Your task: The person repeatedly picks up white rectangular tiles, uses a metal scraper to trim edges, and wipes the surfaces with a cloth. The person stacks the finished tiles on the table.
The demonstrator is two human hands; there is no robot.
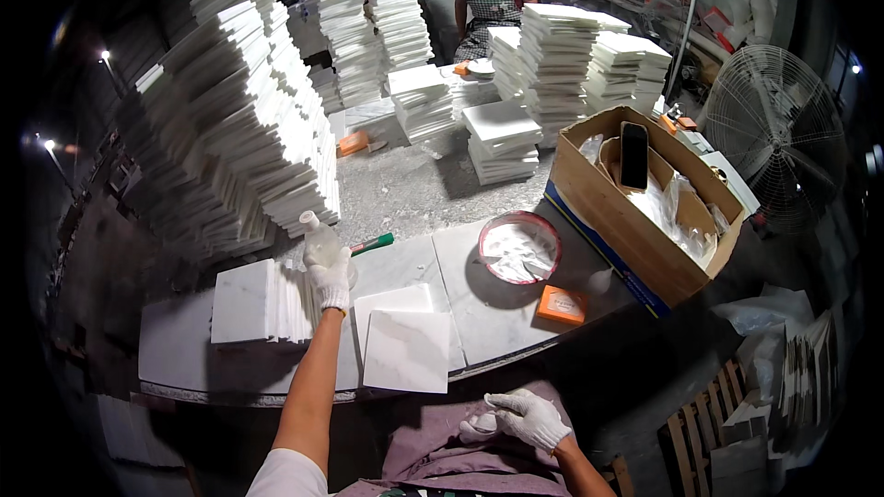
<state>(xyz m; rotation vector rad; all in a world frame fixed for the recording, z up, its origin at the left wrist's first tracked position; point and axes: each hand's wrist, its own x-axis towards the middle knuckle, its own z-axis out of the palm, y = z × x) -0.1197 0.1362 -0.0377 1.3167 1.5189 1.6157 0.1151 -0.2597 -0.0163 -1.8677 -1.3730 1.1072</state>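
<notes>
Table [184, 359], grey-white, spans the middle. White tile stacks [230, 101] rise highest at left, leaning unevenly; more toward the back. Person [497, 0] in checked apron behind. Wire fan [776, 143] far right. Open carton [599, 207] at the table's right end, plastic inside. Tile row [244, 304] on edge, near left. Two tiles [407, 352] flat, overlapping, front one reaching the table edge. Bowl [481, 245], red-rimmed, white stuff inside, right of centre.

Left hand [331, 278], gloved: fingers clamped round clear bottle [317, 237], just beyond the tile row; cannot tell whether its base touches the table. Right hand [532, 419], gloved, over the lap: fingers curled near white wad [478, 428]; cannot tell if gripping. Phone [633, 155] upright in carton. Orange box [562, 305] below bowl. Green tool [373, 244] near bottle.
</notes>
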